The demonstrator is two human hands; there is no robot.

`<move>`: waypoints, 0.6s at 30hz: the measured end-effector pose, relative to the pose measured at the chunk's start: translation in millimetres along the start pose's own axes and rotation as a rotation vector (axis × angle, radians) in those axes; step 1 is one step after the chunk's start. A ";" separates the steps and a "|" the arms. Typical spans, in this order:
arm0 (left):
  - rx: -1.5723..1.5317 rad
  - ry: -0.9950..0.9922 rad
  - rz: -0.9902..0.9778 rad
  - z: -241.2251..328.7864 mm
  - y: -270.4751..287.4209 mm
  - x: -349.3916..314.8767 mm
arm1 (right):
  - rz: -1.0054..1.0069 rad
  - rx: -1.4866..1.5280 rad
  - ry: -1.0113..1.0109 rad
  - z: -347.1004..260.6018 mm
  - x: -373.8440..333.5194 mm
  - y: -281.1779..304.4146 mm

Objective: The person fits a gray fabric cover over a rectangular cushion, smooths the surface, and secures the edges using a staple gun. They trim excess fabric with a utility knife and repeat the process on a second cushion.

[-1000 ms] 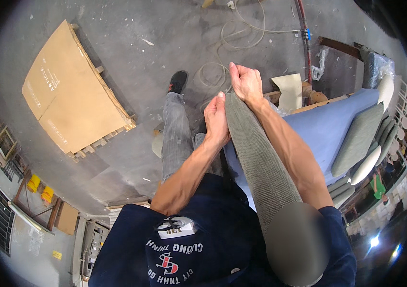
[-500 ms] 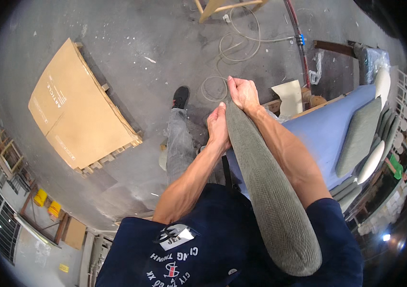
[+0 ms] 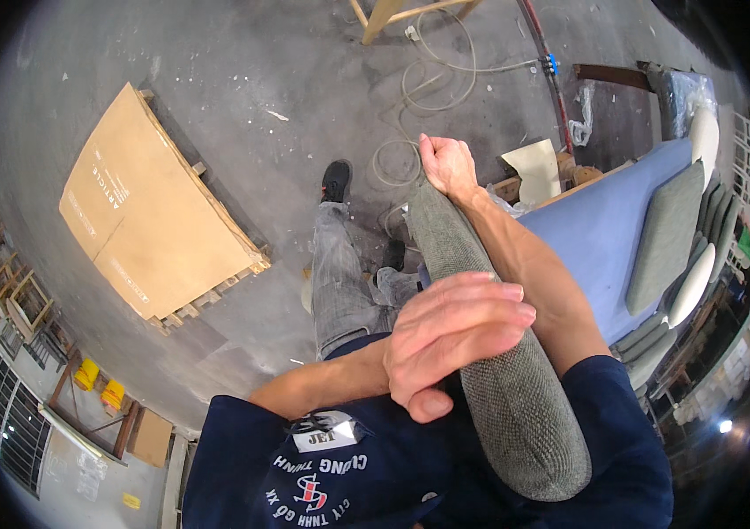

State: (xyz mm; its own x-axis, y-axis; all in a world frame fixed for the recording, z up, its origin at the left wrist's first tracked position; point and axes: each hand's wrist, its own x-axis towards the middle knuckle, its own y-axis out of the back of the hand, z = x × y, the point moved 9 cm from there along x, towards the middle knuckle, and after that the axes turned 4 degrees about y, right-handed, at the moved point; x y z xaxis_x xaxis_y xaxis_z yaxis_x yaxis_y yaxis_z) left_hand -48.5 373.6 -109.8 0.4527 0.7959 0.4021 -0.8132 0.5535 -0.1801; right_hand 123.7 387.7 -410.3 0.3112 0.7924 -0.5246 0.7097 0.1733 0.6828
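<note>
Here, grips the narrow far tip of a long grey-green cushion (image 3: 529, 432) in the right hand (image 3: 448, 166), closed firmly around the end; cannot see the tip itself or the fingertips beneath. Holds the left hand (image 3: 454, 331) across the middle of the cushion, with fingers loosely bent, thumb spread and nothing visible inside; cannot tell whether touching the fabric or just above. Has the cushion slanting from the right fist, partly hidden under the left hand, to a rounded near end over the navy shirt (image 3: 375, 480). Shows a coarse, textured weave along a tapering, padded form. Has, right of the cushion, a smooth blue surface (image 3: 604, 238), partly covered by the right forearm, with a flat pad (image 3: 664, 234) at the edge. Has, beyond the cushion's tip, looped hose (image 3: 406, 86); left of the cushion, flat cardboard (image 3: 154, 212) mostly hiding a wooden pallet (image 3: 225, 284).
</note>
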 end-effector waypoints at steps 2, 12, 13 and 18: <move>-0.016 0.078 -0.002 -14.2 -10.1 1.0 | -0.030 -0.021 0.050 -0.6 3.1 -5.4; -0.093 0.338 -0.174 -169.0 4.5 -41.3 | -0.087 -0.044 -0.008 -0.1 1.4 -9.0; -0.096 0.379 -0.200 -192.3 7.5 -51.6 | -0.084 -0.039 -0.016 -1.8 2.1 -6.5; -0.023 0.476 -0.156 -230.9 21.3 -63.6 | -0.069 0.008 -0.056 10.3 6.0 -6.5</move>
State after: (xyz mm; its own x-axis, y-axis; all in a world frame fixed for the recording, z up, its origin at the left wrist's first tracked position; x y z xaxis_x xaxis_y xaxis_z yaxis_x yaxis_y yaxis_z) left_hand -10.1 391.4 -346.5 0.6889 0.7243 -0.0274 -0.7171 0.6755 -0.1719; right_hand 127.5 385.3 -423.2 0.2964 0.7446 -0.5981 0.7354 0.2216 0.6403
